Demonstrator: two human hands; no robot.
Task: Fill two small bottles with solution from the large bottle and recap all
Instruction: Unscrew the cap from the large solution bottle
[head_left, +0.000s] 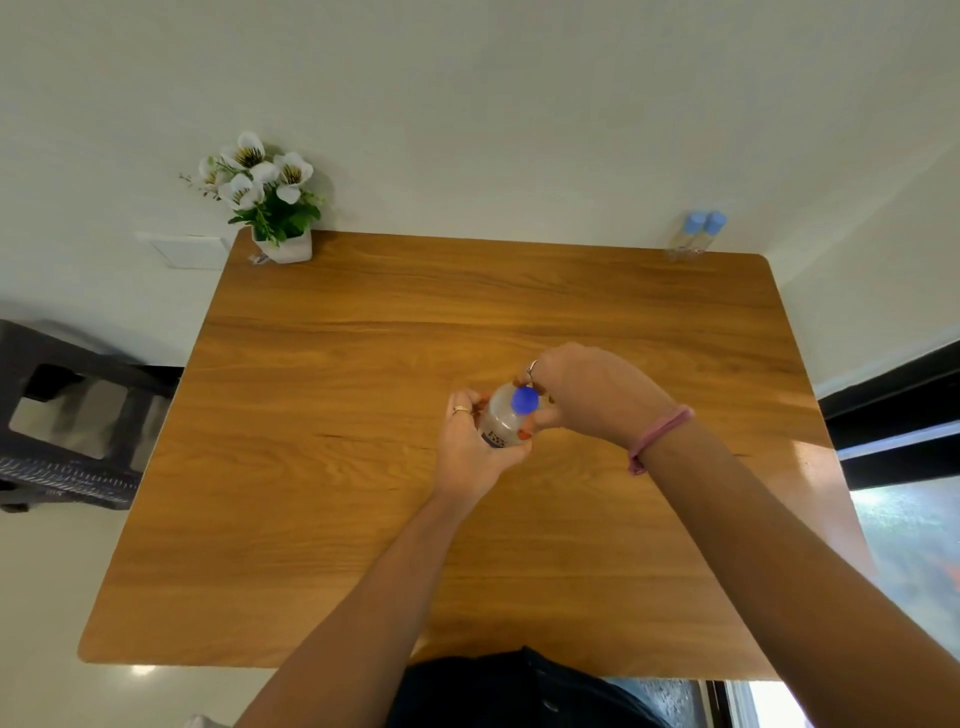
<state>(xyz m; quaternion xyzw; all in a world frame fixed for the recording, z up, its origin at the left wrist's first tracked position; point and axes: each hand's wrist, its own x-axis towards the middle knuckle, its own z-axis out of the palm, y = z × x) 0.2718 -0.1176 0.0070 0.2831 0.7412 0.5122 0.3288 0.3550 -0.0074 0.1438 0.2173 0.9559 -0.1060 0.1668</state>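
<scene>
Hands meet over the middle of the wooden table (363, 364), and both are busy with the large bottle (500, 415). Left hand (470, 447) is wrapped round the clear body, fingers curled behind it, thumb across the label side, gripping it firmly above the tabletop. Right hand (592, 392) comes in from the other side, fingertips pinched on the blue cap (525, 400) at the neck. Whether that cap is seated tight or loose, I can't make out from where I stand; the fingers crowd it. A pink band (657, 436) sits on the right wrist, a ring on each hand.

Over at the far right corner of the table, the two small bottles (696, 236) stand upright side by side, touching or nearly so, each wearing a light blue cap, well apart from the hands. Far left corner holds a white pot of white flowers (265, 195) against the wall. A dark stool (67, 410) stands off the table's left edge.
</scene>
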